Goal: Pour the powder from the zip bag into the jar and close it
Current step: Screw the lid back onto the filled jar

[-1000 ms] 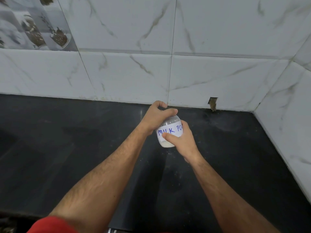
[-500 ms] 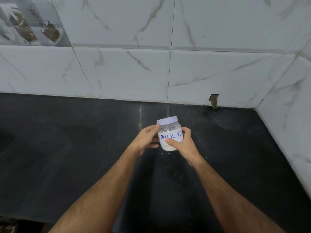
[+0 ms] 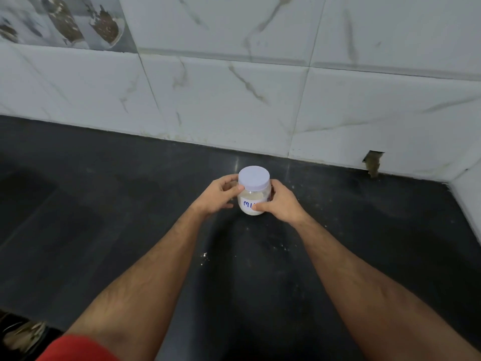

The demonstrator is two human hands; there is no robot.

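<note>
A small clear jar (image 3: 252, 201) with white powder inside and a blue handwritten label stands on the black counter (image 3: 130, 217). A pale lilac lid (image 3: 254, 177) sits on its mouth. My left hand (image 3: 218, 195) wraps the jar's left side, thumb just under the lid's rim. My right hand (image 3: 279, 203) grips the right side, thumb across the label. No zip bag is in view.
White marble-look wall tiles (image 3: 234, 100) rise behind the counter, with a side wall at the far right (image 3: 468, 199). A small hole in the tile (image 3: 373, 162) sits at counter level. Specks of spilled powder (image 3: 205, 255) dot the counter in front of the jar.
My left hand came off the lid and dropped to the jar's side. The lid is now fully visible, and the jar appears lower and upright on the counter.
</note>
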